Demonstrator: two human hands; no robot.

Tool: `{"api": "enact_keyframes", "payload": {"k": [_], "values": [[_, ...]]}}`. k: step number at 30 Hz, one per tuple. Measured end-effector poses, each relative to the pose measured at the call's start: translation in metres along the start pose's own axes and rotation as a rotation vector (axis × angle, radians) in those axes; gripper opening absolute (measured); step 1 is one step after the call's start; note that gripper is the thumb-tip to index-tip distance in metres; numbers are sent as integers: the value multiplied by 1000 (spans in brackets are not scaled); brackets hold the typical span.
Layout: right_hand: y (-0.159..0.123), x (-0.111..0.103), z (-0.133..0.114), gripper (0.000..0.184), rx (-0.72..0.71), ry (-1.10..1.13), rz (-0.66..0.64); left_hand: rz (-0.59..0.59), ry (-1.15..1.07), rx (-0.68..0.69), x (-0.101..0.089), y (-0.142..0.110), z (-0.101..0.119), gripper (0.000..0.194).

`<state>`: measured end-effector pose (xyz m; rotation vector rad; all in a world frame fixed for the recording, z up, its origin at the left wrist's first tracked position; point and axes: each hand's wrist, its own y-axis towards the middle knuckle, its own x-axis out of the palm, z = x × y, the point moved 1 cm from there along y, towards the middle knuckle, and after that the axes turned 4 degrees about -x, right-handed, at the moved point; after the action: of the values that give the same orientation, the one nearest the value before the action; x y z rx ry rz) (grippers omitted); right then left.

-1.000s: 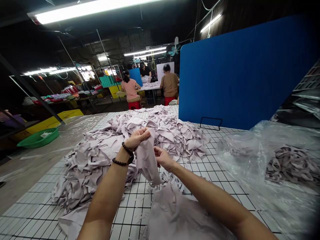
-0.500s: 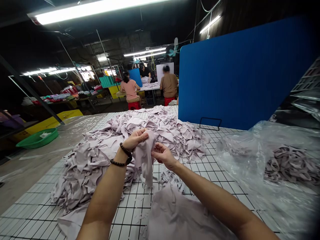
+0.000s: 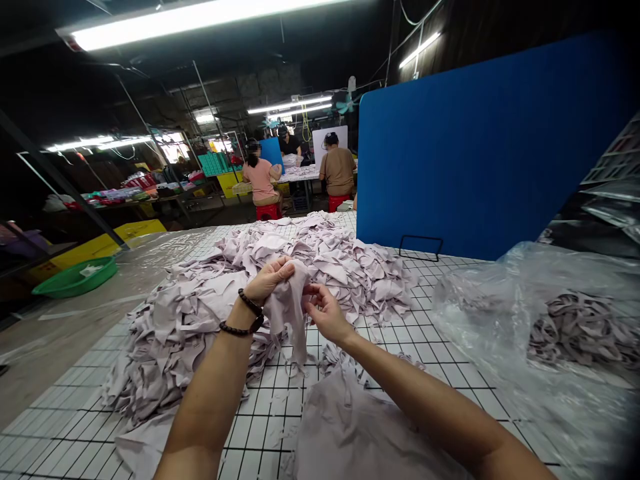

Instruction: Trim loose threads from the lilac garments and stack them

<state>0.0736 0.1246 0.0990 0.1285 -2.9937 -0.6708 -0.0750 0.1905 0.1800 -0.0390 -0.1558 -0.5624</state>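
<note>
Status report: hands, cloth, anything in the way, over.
Left hand pinching pale-mauve cloth piece. Right hand at its edge, grip unclear. Heap of pale-mauve cloth pieces just beyond both hands.

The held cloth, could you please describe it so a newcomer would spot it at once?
On the gridded table, find the pale pile. Before it, the left hand grips the cloth, right hand at its edge; it alone hangs from a hand.

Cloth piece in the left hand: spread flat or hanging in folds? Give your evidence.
Hanging in folds: the left hand grips the cloth piece near its top, and creases run downward.
</note>
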Motion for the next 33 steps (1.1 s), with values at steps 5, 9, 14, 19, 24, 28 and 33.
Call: {"api": "enact_keyframes", "payload": {"k": [5,9,14,19,24,28,33], "values": [[-4,-3,17,49,-44,-385,-228,2,-66,4,3,-6,3,31],[-6,-7,31,47,-60,-740,-323,-8,-80,17,4,-13,6,30],[-5,-11,42,29,-41,-844,-296,42,-85,32,-1,-17,4,32],[0,-38,43,15,121,-500,-359,151,9,25,-26,-24,1,34],[11,-91,10,24,319,-63,-508,346,61,30,-48,-39,-8,37],[20,-123,-23,22,385,239,-384,385,-58,98,-51,-51,-18,32],[25,-137,-41,18,417,360,-302,356,-164,136,-52,-58,-28,21]]}}
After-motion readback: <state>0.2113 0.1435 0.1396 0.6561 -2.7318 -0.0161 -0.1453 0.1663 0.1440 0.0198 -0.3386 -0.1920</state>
